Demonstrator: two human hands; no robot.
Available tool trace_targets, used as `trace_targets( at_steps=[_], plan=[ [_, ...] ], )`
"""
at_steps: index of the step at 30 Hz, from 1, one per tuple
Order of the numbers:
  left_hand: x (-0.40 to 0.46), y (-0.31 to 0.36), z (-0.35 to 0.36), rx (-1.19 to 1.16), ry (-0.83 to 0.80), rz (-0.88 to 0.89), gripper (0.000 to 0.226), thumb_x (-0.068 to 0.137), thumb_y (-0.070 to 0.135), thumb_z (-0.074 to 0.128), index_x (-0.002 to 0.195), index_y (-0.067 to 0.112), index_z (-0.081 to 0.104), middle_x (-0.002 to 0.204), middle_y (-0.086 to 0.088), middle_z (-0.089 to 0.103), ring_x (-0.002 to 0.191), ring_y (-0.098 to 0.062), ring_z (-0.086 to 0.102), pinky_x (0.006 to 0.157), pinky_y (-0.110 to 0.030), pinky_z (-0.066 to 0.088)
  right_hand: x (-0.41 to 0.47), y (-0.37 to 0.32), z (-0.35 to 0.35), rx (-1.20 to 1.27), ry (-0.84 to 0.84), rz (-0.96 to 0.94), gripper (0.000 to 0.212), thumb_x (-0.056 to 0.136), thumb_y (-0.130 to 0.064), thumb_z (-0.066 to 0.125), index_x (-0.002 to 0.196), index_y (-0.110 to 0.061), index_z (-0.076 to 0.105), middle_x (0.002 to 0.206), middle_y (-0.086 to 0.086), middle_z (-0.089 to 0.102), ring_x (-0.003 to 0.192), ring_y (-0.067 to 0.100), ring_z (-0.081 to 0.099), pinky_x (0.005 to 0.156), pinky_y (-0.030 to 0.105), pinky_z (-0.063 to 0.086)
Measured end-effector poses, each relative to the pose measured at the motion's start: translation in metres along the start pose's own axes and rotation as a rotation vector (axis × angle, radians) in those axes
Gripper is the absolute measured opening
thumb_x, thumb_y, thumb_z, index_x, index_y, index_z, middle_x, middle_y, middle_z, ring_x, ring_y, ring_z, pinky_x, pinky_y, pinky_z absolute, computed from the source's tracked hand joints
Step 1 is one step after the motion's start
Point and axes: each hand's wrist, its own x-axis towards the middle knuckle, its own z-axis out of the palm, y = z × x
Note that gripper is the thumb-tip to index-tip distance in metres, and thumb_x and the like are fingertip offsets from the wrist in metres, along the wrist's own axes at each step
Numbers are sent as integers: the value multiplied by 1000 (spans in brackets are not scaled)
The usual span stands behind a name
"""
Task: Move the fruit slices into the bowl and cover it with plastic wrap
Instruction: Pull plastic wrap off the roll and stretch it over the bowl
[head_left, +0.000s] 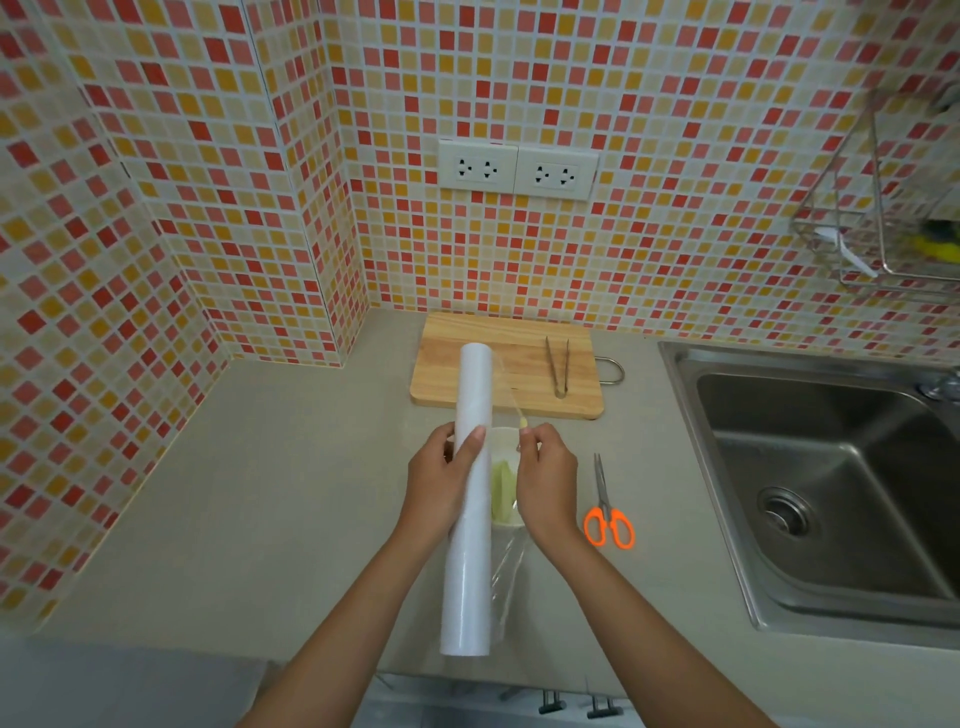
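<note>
A long white roll of plastic wrap (470, 545) is held lengthwise above the counter, with my left hand (439, 480) gripping it around its upper half. My right hand (545, 483) pinches the loose edge of the clear film (511, 577), which hangs off the roll's right side. Below and between my hands sits a white bowl (506, 439) holding pale green fruit slices (503, 486); the roll and my hands hide much of it.
A wooden cutting board (524, 364) with metal tongs (557, 366) lies behind the bowl by the tiled wall. Orange-handled scissors (607, 512) lie to the right. A steel sink (831, 478) fills the right side, with a wire rack (893, 228) above it.
</note>
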Motion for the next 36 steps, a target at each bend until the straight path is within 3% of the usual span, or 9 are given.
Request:
trace_targets(
  at_steps=[2, 5, 10, 13, 18, 21, 25, 29, 36],
  plan=[
    [-1, -2, 0, -16, -7, 8, 34, 97, 43, 47, 90, 11, 58, 78, -7, 59, 75, -33, 61, 68, -36, 47, 1, 2, -2, -16, 5, 5, 28, 99, -21, 41, 82, -3, 54, 61, 1, 49, 56, 18, 43, 55, 32, 33],
    [-5, 5, 3, -13, 15, -9, 41, 102, 39, 35, 93, 3, 54, 79, -6, 53, 73, -20, 51, 67, -30, 39, 2, 5, -3, -21, 14, 18, 29, 99, -22, 41, 82, -1, 54, 58, 0, 46, 55, 17, 40, 55, 32, 33],
    [-1, 2, 1, 9, -14, -51, 37, 86, 50, 62, 101, 16, 59, 88, 2, 63, 80, -20, 66, 72, -36, 56, 0, 8, -6, -28, 15, 24, 28, 100, -20, 41, 82, -2, 53, 59, 1, 46, 55, 18, 40, 55, 32, 32],
    [1, 0, -3, 10, -39, -79, 35, 91, 45, 57, 81, 11, 56, 73, 1, 58, 66, -17, 58, 63, -26, 51, 3, 10, -11, -33, 26, 38, 30, 100, -20, 41, 83, 1, 54, 60, 4, 47, 56, 18, 40, 55, 32, 32],
    [1, 0, -3, -210, -55, -227, 49, 99, 43, 39, 97, -2, 58, 81, -12, 63, 69, -24, 58, 69, -38, 47, 8, 17, -16, -44, 36, 57, 33, 100, -22, 42, 84, 5, 54, 60, 8, 49, 56, 19, 39, 55, 32, 30],
    [-1, 2, -2, -133, -73, -208, 58, 81, 61, 56, 96, 6, 58, 78, -7, 62, 66, -23, 59, 63, -37, 50, 7, 19, -18, -46, 34, 62, 34, 100, -23, 42, 84, 5, 55, 56, 2, 45, 53, 17, 37, 52, 32, 28],
    [2, -2, -5, -110, -90, -207, 44, 74, 33, 80, 102, 4, 61, 78, -5, 63, 64, -22, 62, 72, -51, 60, 7, 17, -22, -84, 36, 38, 33, 100, -23, 42, 87, 3, 57, 73, 17, 63, 63, 25, 48, 56, 30, 24],
    [10, -6, -14, -57, -42, -179, 40, 83, 40, 70, 112, 14, 62, 98, -6, 70, 82, -21, 69, 71, -37, 57, 11, 19, -28, -37, 48, 44, 33, 99, -22, 44, 84, 5, 57, 68, 16, 57, 62, 23, 47, 59, 32, 34],
    [13, -7, -12, 51, -43, -140, 35, 99, 34, 43, 108, 4, 57, 103, -14, 62, 88, -22, 56, 71, -31, 41, 15, 24, -32, -27, 47, 46, 33, 99, -21, 46, 81, 5, 55, 75, 24, 63, 63, 25, 49, 61, 34, 37]
  ],
)
